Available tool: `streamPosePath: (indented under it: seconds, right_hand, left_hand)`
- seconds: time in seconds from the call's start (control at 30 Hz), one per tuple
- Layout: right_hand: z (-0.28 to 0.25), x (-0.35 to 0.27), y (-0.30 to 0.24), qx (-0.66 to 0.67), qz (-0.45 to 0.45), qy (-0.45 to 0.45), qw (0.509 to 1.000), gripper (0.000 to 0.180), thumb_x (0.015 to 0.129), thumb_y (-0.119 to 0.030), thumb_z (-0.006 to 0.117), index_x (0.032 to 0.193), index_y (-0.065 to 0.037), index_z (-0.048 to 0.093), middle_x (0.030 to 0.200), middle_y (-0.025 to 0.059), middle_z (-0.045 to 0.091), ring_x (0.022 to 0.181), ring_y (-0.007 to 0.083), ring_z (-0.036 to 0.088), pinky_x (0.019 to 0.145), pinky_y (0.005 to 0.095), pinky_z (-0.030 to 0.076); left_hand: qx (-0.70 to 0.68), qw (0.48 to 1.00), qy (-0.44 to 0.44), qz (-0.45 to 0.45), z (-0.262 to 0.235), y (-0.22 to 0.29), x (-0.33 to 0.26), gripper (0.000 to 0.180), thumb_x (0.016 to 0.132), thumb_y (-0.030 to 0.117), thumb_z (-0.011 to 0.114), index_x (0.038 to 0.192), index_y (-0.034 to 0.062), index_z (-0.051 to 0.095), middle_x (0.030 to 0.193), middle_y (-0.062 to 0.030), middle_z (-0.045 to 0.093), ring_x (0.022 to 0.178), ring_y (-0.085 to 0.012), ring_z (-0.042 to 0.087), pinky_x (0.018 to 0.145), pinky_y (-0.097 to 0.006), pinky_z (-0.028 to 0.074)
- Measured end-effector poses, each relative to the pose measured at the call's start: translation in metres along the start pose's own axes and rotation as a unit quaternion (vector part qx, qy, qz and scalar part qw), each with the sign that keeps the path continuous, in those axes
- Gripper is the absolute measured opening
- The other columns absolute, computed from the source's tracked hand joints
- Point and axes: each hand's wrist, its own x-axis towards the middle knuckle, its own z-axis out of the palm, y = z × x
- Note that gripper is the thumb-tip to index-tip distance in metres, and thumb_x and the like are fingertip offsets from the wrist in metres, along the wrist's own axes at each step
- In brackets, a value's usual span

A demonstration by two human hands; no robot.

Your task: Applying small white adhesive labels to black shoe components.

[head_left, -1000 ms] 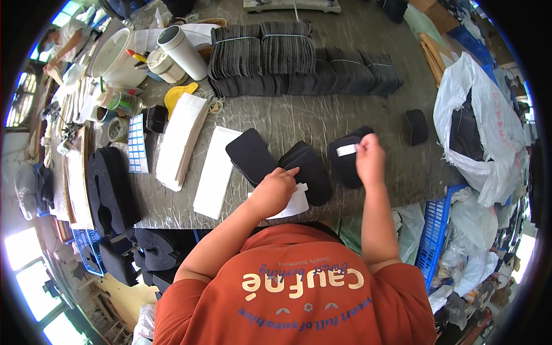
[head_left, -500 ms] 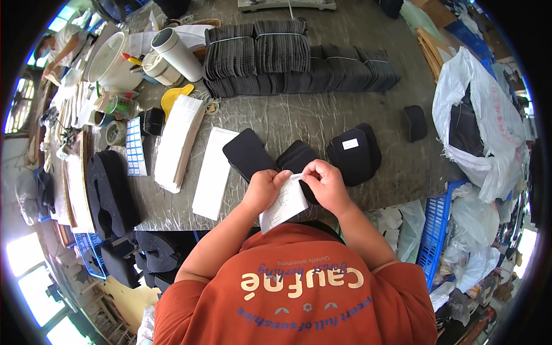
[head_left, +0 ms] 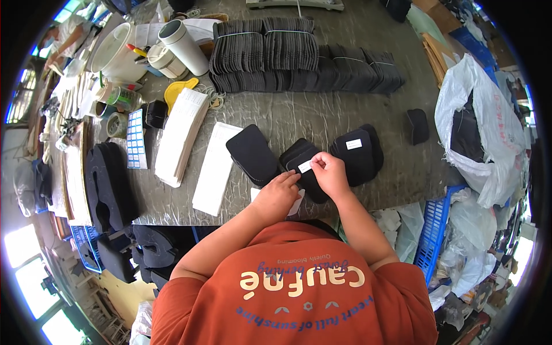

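Between thumb and fingers of my right hand (head_left: 330,173) is the edge of a small white label (head_left: 305,167), which lies against the middle stack of black rounded pads (head_left: 296,150). My left hand (head_left: 278,196) lies fairly flat, fingers stretched toward the near left edge of that stack. Under it, a white paper sheet (head_left: 297,204) shows in part; the rest is hidden. A black pad pile (head_left: 253,154) lies to the left. On the right is another pad stack (head_left: 368,164), with a white label (head_left: 353,144) on top.
Banded rows of black pads (head_left: 264,49) stand at the back. White paper stacks (head_left: 183,135) and a blue-and-white label sheet (head_left: 136,141) lie left, near a tumbler (head_left: 185,49). A single black piece (head_left: 418,126) and a white sack (head_left: 466,132) are right.
My right hand has brought a label from the paper sheet onto the middle stack. My left hand has shifted down and flattened over the sheet, which now lies lower and partly covered.
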Motion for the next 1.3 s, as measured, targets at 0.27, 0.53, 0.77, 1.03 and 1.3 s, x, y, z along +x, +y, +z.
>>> streamPosePath:
  seconds: [0.27, 0.53, 0.77, 1.03, 1.3]
  right_hand:
    - [0.001, 0.001, 0.0, -0.032, 0.003, 0.003, 0.999, 0.006, 0.08, -0.005, 0.066, 0.081, 0.0, 0.063, 0.069, 0.0149, 0.065, 0.06, 0.0252, 0.064, 0.058, 0.0326, 0.049]
    - [0.0, 0.002, -0.004, -0.064, -0.001, 0.003, 0.998, 0.007, 0.079, -0.005, 0.067, 0.078, 0.0, 0.063, 0.071, 0.0151, 0.065, 0.063, 0.0269, 0.065, 0.059, 0.0337, 0.05]
    - [-0.003, 0.006, -0.007, -0.156, 0.009, 0.07, 0.985, 0.025, 0.071, -0.006, 0.075, 0.092, -0.001, 0.061, 0.074, 0.012, 0.063, 0.069, 0.0273, 0.062, 0.065, 0.0364, 0.05]
    - [-0.02, 0.013, -0.012, -0.131, -0.042, 0.036, 0.99, 0.016, 0.078, -0.001, 0.067, 0.08, -0.001, 0.051, 0.07, 0.0185, 0.058, 0.067, 0.0396, 0.058, 0.06, 0.0422, 0.047]
    - [-0.062, 0.005, -0.024, -0.415, -0.124, 0.146, 0.889, 0.047, 0.068, -0.015, 0.078, 0.108, -0.011, 0.055, 0.117, 0.0097, 0.053, 0.109, 0.0311, 0.049, 0.086, 0.0455, 0.038]
  left_hand:
    - [0.002, 1.0, -0.008, -0.002, -0.002, 0.002, 0.002, 0.024, 0.083, 0.016, 0.063, 0.092, -0.0058, 0.062, 0.125, -0.0203, 0.056, 0.122, -0.0328, 0.049, 0.105, -0.039, 0.037]
    - [0.075, 0.997, -0.036, -0.002, -0.003, 0.007, 0.015, 0.021, 0.084, 0.021, 0.061, 0.088, 0.0008, 0.066, 0.135, -0.0143, 0.049, 0.103, -0.0236, 0.053, 0.092, -0.036, 0.043]
    - [0.1, 0.991, -0.081, -0.022, -0.009, 0.01, 0.031, 0.021, 0.084, 0.023, 0.061, 0.086, 0.003, 0.068, 0.136, -0.0109, 0.049, 0.096, -0.0207, 0.053, 0.085, -0.033, 0.044]
    - [-0.008, 0.998, -0.052, -0.028, -0.011, -0.002, 0.021, 0.018, 0.082, 0.018, 0.065, 0.083, -0.0004, 0.065, 0.14, -0.0123, 0.046, 0.107, -0.0282, 0.051, 0.091, -0.037, 0.045]
    - [-0.06, 0.994, -0.019, -0.086, -0.008, -0.004, 0.016, 0.021, 0.087, 0.019, 0.06, 0.088, -0.0015, 0.064, 0.131, -0.0146, 0.054, 0.112, -0.0299, 0.052, 0.095, -0.041, 0.043]
